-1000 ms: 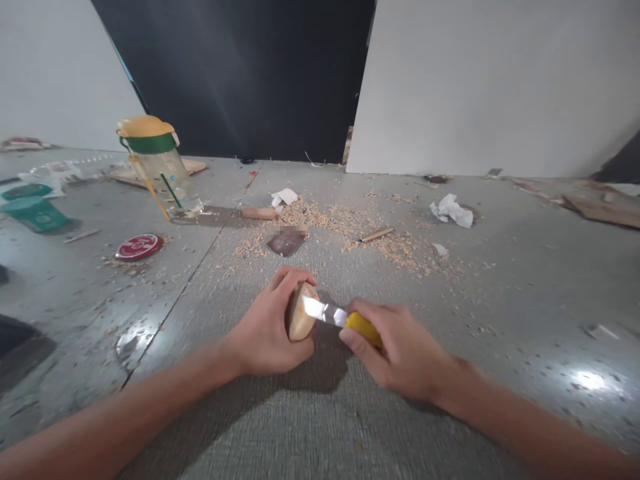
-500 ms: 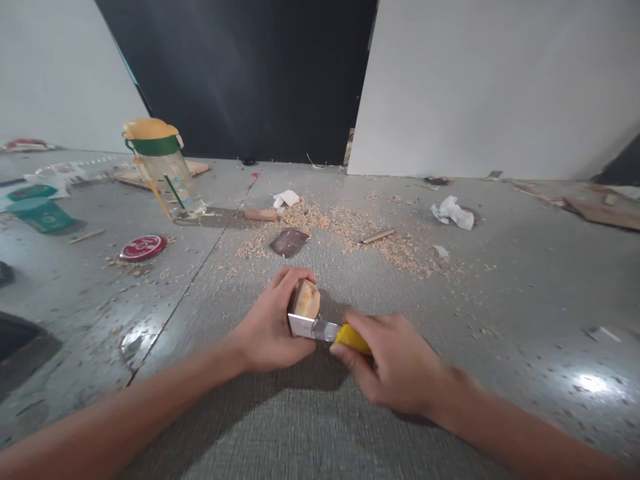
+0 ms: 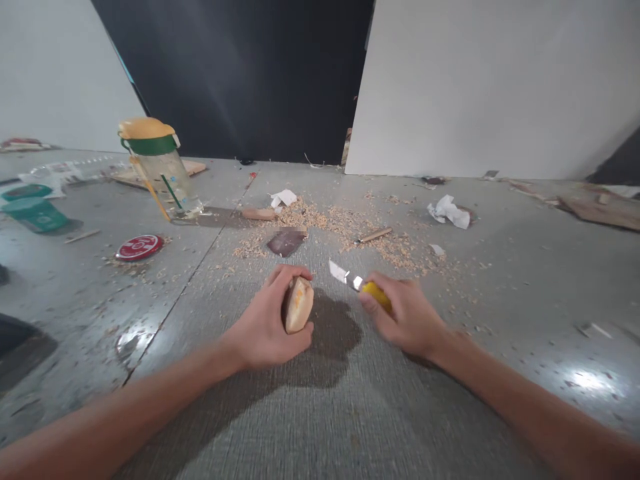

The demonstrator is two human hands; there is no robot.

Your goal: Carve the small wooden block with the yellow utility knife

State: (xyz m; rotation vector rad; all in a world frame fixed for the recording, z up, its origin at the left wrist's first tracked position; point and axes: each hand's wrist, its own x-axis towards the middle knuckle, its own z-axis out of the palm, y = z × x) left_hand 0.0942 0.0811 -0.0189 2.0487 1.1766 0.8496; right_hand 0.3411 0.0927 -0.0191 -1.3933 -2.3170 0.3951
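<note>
My left hand grips a small pale block of wood with rounded edges and an orange patch on its face. Fingers and thumb wrap its left side and hide part of it. To the right, my right hand is closed round the yellow handle of a utility knife. Its bare blade points up and left, apart from the block. Beyond both hands lie a dark brown piece of sandpaper and a thin wood-handled carving tool.
Wood shavings litter the floor ahead, with another wood piece and crumpled tissue among them. Farther left stand a bottle with a yellow lid and a green cup; a red round lid lies nearer.
The knife has come away from the block, moving up and right with my right hand. My left hand keeps hold of the block, which now shows more of its face.
</note>
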